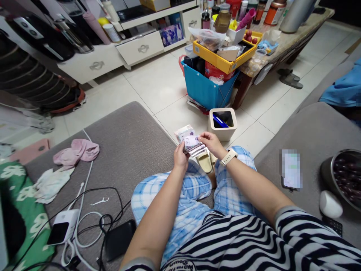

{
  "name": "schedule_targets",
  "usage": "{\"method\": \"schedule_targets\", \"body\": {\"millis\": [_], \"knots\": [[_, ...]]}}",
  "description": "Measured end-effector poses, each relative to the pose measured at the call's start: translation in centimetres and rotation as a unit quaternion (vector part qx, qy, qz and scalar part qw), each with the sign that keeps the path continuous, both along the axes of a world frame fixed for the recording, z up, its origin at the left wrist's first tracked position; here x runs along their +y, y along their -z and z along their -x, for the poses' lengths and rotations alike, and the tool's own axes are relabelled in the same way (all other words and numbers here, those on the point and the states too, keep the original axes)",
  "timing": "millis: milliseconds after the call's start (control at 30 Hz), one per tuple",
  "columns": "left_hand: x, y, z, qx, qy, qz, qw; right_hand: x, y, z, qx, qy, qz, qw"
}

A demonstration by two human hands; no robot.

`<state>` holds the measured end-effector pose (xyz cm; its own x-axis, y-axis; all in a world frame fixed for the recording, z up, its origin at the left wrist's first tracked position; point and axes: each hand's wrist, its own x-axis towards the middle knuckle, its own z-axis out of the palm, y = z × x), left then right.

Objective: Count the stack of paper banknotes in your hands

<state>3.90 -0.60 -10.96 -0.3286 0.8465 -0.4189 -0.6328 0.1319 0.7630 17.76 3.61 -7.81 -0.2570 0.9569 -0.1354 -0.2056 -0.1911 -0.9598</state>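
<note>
Hands (180, 157) (212, 143) fingers pinching packet stack (189, 141) above knees; bin (222, 123) just beyond, floor open left.

Grey sofa (126, 143): pink cloth (77, 150), white cables (81, 226), black phone (120, 239).

Both hands, left (180, 157) and right (212, 143), meet before the knees, fingers curled.
</note>
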Motion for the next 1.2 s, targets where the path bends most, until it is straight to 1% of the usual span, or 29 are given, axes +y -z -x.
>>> {"method": "schedule_targets", "body": {"millis": [133, 400, 567, 733, 833, 1000, 1067, 1200], "knots": [[0.12, 0.04, 0.03, -0.005, -0.01, -0.001, 1.0, -0.04, 0.08, -0.06, 0.004, -0.012, -0.001, 1.0], [0.13, -0.07, 0.02, -0.008, -0.021, -0.004, 1.0, -0.13, -0.07, -0.09, 0.007, -0.016, 0.009, 1.0], [0.16, 0.03, 0.05, -0.007, -0.016, -0.006, 1.0, -0.15, -0.13, -0.15, 0.01, -0.018, 0.005, 1.0], [0.12, -0.03, 0.0, -0.006, -0.006, -0.008, 1.0, -0.23, -0.23, -0.27, 0.01, -0.041, 0.006, 0.999], [0.0, -0.2, -0.03, -0.004, 0.004, -0.009, 1.0, -0.21, -0.17, -0.23, -0.007, -0.022, -0.006, 1.0], [-0.16, -0.57, -0.11, -0.003, 0.021, -0.007, 1.0, 0.04, 0.25, -0.06, -0.022, 0.046, -0.011, 0.999], [-0.2, -0.7, -0.15, -0.002, 0.024, -0.009, 1.0, 0.1, 0.3, -0.05, -0.024, 0.05, -0.008, 0.998], [-0.27, -0.79, -0.19, 0.002, 0.027, -0.01, 1.0, 0.06, 0.1, -0.08, -0.037, 0.028, 0.0, 0.999]]}}
